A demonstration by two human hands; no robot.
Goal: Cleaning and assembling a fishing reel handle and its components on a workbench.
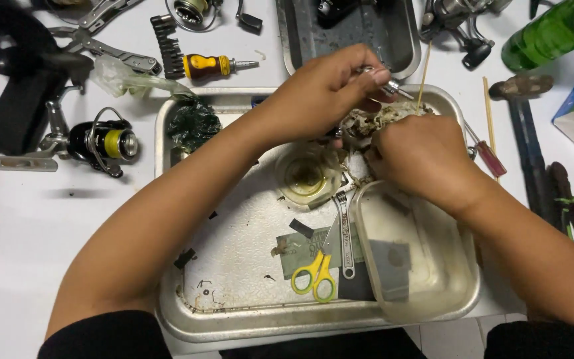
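Note:
My left hand (323, 93) is closed around a small silver metal tool (393, 86) whose tip points right and down. My right hand (423, 156) grips a dirty, crumpled rag or tissue wrapped about a part (373, 123); what is inside is hidden. Both hands meet over the far right of a metal tray (234, 319). Just below them stands a small glass dish of yellowish liquid (307, 176).
In the tray lie yellow-handled scissors (315, 274), a small wrench (345, 233), a clear plastic container (413, 256) and a dark green wad (192, 125). Around it: a fishing reel (104, 143), a yellow screwdriver (217, 66), a second tray (353, 33), a green bottle (553, 30), a hammer (526, 126).

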